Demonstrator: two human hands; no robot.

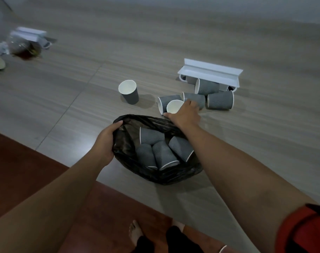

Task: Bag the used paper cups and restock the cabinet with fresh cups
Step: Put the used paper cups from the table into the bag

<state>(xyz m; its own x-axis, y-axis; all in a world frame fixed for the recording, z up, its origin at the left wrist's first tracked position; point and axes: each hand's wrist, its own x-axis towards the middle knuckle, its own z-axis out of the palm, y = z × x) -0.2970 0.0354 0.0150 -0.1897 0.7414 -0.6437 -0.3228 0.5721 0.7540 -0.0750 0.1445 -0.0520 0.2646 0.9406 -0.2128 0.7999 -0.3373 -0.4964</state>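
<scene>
A black plastic bag [126, 143] lies open on the table, with several grey paper cups [163, 154] inside it. My left hand [105, 141] grips the bag's left rim and holds it open. Just beyond the bag, my right hand [185, 114] closes around a grey cup with a white inside [174, 106]. Several more grey cups [220, 99] lie on their sides behind that hand. One grey cup [129, 92] stands upright and alone to the left.
A white tray-like holder [210, 72] sits behind the fallen cups. At the far left are a second white holder [30, 34], a dark clear bag [25, 48] and some litter. The table's near edge runs diagonally over a red-brown floor [27, 179]. My bare feet show below.
</scene>
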